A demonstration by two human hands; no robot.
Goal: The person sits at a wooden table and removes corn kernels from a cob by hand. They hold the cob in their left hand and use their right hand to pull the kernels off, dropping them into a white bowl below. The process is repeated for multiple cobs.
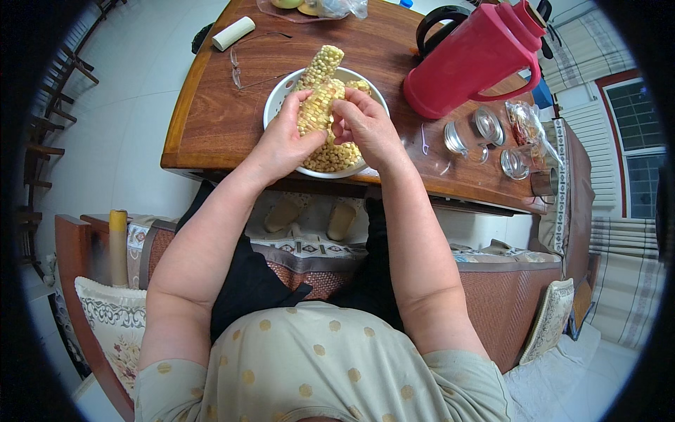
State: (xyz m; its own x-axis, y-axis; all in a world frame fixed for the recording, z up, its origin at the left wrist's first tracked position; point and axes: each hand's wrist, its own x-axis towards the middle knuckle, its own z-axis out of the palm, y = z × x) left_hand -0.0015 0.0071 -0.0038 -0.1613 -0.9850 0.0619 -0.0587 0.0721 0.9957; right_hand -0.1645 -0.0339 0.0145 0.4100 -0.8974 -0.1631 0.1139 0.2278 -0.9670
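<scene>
An ear of corn point(318, 112) with pale yellow kernels is gripped in my left hand point(287, 136), tilted over a white bowl point(272, 109) with holes in its wall. My right hand point(366, 125) has its thumb and fingers against the right side of the same ear; whether it also bears the ear's weight I cannot tell. Loose corn kernels point(332, 157) lie in the near part of the bowl. Behind the held ear, another corn ear point(322, 64) leans up past the far rim. Part of a further ear point(359, 86) shows at the bowl's right.
Eyeglasses point(236, 71) and a pale cylinder point(233, 34) lie left on the wooden table point(211, 121). To the right stand a red thermos jug point(464, 58), glass jars point(456, 138), a metal cup point(544, 182) and a purple floss pick point(424, 140). A fruit dish point(303, 16) is at the far edge.
</scene>
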